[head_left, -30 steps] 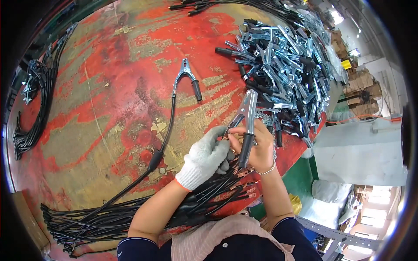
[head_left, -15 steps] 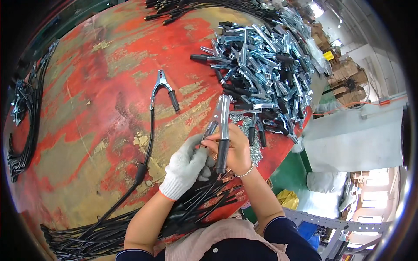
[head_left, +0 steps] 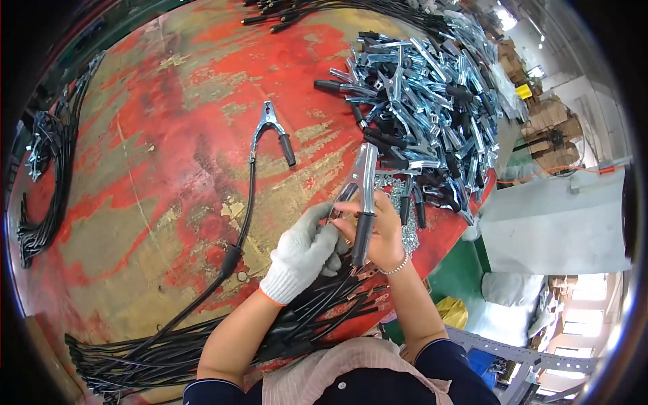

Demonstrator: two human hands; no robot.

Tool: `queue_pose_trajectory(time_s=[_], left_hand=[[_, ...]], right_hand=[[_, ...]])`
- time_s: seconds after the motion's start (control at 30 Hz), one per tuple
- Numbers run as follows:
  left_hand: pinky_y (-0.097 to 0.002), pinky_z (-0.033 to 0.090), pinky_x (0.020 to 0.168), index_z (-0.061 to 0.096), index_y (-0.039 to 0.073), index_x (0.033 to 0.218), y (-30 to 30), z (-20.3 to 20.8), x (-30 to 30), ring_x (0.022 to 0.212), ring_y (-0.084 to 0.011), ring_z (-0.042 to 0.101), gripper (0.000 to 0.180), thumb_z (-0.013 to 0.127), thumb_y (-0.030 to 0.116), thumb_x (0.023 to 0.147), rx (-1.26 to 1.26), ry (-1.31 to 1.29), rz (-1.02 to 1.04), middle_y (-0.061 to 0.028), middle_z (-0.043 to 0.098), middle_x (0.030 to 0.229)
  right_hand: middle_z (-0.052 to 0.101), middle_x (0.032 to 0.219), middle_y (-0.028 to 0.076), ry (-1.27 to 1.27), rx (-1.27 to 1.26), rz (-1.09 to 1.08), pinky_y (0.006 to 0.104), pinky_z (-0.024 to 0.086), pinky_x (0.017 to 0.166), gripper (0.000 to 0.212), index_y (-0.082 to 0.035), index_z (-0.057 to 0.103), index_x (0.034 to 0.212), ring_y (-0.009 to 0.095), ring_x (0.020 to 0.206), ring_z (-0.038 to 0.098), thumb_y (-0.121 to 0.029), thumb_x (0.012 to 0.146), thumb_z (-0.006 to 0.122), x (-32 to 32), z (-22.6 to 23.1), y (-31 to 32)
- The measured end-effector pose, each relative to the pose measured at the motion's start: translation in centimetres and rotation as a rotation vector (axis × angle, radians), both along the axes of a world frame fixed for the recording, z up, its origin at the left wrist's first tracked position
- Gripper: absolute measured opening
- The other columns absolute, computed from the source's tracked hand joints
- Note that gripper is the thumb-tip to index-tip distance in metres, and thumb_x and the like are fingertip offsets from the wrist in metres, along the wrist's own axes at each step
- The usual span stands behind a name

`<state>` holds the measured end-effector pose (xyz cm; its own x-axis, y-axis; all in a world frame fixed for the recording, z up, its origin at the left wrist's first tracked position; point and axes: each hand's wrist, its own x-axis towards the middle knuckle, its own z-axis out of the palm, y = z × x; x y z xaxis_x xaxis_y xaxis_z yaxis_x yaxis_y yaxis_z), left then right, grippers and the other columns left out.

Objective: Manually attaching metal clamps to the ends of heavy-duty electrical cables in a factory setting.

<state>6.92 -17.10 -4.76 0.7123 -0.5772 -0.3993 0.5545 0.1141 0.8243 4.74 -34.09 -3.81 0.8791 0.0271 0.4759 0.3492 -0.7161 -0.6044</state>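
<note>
My left hand (head_left: 298, 256), in a white knitted glove, is closed at the bare arm of a metal spring clamp (head_left: 368, 172). My right hand (head_left: 383, 233), bare with a beaded bracelet, pinches the same arm with thumb and fingertips. The clamp points away from me, its black-sleeved handle (head_left: 363, 239) lying across my right palm. Whatever sits between the fingertips is too small and covered to make out. Copper cable ends (head_left: 368, 273) show just below the hands. Left of them lies another clamp (head_left: 270, 121) joined to a black cable (head_left: 251, 196).
A heap of silver clamps (head_left: 432, 101) covers the table's far right. Small metal nuts or screws (head_left: 408, 233) are scattered beside my right hand. Bundled black cables (head_left: 135, 361) lie along the near edge; more cables (head_left: 57, 182) with clamps rest at the left edge.
The whole scene has shifted slightly to the right in the picture. Both hands stay together at the clamp, with only a small shift of the fingers.
</note>
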Motion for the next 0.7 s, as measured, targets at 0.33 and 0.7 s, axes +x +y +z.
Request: queue_pose_trajectory(time_s=[0.33,0.7], left_hand=[[-0.0251,0.051,0.049,0.035,-0.002,0.140,-0.2,0.1,0.0,0.058,-0.0115,0.059,0.047,0.048,0.015,0.098,0.017,-0.028,0.008,-0.0075,0.062,0.082],[-0.0255,0.054,0.053,0.042,0.000,0.138,-0.1,0.6,-0.1,0.061,-0.0113,0.061,0.044,0.049,0.015,0.098,0.030,-0.017,0.031,-0.0081,0.064,0.082]], right_hand=[[0.060,0.083,0.006,-0.041,-0.107,0.052,0.0345,0.046,0.064,0.032,-0.011,0.076,0.103,0.023,0.072,0.055,-0.012,0.071,0.080,-1.4,-0.2,-1.6],[0.060,0.080,0.007,-0.087,-0.122,0.067,0.0340,0.044,0.060,0.031,-0.011,0.076,0.103,0.023,0.069,0.054,-0.012,0.072,0.080,-1.1,0.1,-1.3]])
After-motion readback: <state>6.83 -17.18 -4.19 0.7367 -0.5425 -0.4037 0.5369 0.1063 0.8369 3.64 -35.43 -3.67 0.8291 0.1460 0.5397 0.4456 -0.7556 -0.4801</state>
